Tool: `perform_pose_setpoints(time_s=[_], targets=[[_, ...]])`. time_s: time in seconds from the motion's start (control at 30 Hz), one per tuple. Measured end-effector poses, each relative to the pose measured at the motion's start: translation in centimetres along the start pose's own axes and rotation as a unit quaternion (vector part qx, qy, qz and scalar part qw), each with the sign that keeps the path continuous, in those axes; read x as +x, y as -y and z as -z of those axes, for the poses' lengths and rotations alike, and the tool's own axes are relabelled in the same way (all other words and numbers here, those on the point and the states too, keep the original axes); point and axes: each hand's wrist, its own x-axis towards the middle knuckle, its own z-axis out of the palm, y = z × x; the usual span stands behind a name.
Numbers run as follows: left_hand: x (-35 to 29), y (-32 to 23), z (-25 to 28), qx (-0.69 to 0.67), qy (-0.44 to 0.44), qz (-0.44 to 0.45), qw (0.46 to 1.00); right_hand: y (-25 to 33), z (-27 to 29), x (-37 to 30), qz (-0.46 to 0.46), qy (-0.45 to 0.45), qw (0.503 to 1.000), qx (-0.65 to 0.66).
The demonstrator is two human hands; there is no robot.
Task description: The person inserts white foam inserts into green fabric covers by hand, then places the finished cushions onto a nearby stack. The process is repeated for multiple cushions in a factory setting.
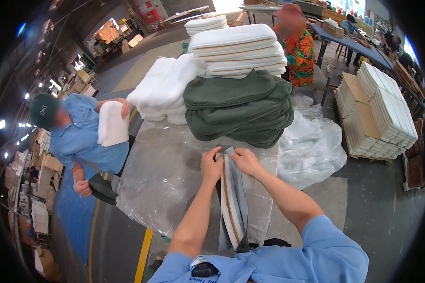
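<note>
A long white padded cushion insert (227, 198) with a tan layer along its edge stands on its side in front of me, partly inside a grey-green fabric cover (242, 207). My left hand (211, 166) is closed on the cover's far end, left of the insert. Just across from it, my right hand (246, 162) pinches the same end at the right. The fingertips partly hide the cloth they grip. Beyond my hands lies a heap of dark green fabric covers (238, 111).
White cushion inserts (236, 43) and fluffy white pads (163, 87) stand behind the covers on the plastic-covered table (163, 160). Clear plastic bags (311, 141) bulge at the right. A co-worker (87, 132) at the left holds a white pad and dark cloth; another person (300, 52) sits beyond.
</note>
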Motion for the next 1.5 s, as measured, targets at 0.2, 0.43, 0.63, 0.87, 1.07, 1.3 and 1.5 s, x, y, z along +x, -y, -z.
perform_pose_setpoints(time_s=[0.2, 0.43, 0.63, 0.87, 1.07, 1.3, 1.5], targets=[[1.4, 1.5, 0.3, 0.016, -0.014, -0.098, 0.995, 1.0, -0.3, 0.8, -0.023, 0.068, 0.997, -0.024], [3.1, 3.2, -0.4, -0.14, 0.02, -0.06, 0.988, 2.2, 0.0, 2.4, -0.025, 0.138, 0.986, -0.09], [3.4, 4.4, -2.3, -0.473, 0.144, 0.139, 0.858, 1.2, -0.1, 3.0, 0.089, 0.145, 0.962, -0.212], [0.8, 6.3, -3.4, -0.549, 0.118, 0.081, 0.824, 1.9, -1.0, 1.4, 0.197, 0.185, 0.884, -0.382], [-1.1, 7.5, -2.2, -0.544, 0.093, 0.047, 0.832, 2.8, -2.2, -0.3, 0.262, 0.217, 0.849, -0.405], [-1.0, 8.1, -1.1, -0.603, 0.084, 0.056, 0.791, -0.3, -1.7, 3.9, 0.105, 0.212, 0.971, -0.018], [-1.4, 7.9, -0.8, -0.557, 0.07, 0.061, 0.825, -2.2, -4.4, 7.5, 0.05, 0.181, 0.962, 0.197]])
